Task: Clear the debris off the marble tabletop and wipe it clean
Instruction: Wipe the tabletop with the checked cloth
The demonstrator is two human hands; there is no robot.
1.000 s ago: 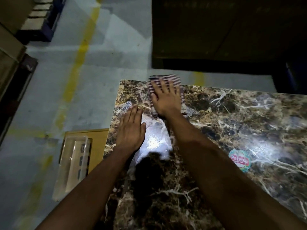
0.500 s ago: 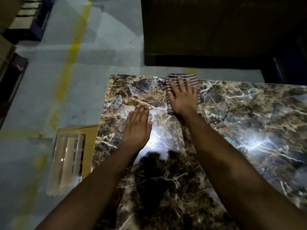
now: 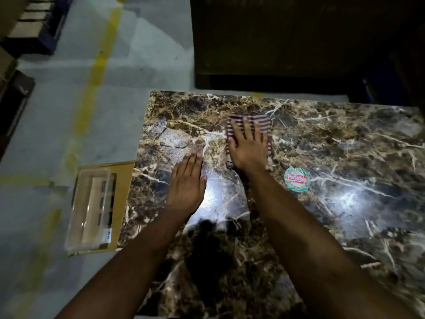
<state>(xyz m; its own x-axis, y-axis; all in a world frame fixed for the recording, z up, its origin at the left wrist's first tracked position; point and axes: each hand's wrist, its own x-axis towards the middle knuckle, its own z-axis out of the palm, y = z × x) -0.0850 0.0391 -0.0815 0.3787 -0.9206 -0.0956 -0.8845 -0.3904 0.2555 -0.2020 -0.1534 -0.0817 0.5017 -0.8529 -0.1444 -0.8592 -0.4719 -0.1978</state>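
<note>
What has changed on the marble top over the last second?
The right hand slid the striped cloth from the far edge rightward, then back toward the person. Nothing was grasped or released. The left hand stayed flat on the marble tabletop; the round sticker stayed put.

Both forearms bare, no sleeves, no jewellery.

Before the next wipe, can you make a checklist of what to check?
1. Striped cloth flat under the right hand: ok.
2. Left hand flat on the marble tabletop, steadying: ok.
3. Debris gone near the cloth: ok, none visible.
4. Round sticker still stuck on: not ok.
5. Cloth clean enough: cannot tell.
6. Clear plastic box beside the table, out of the way: ok.
</note>
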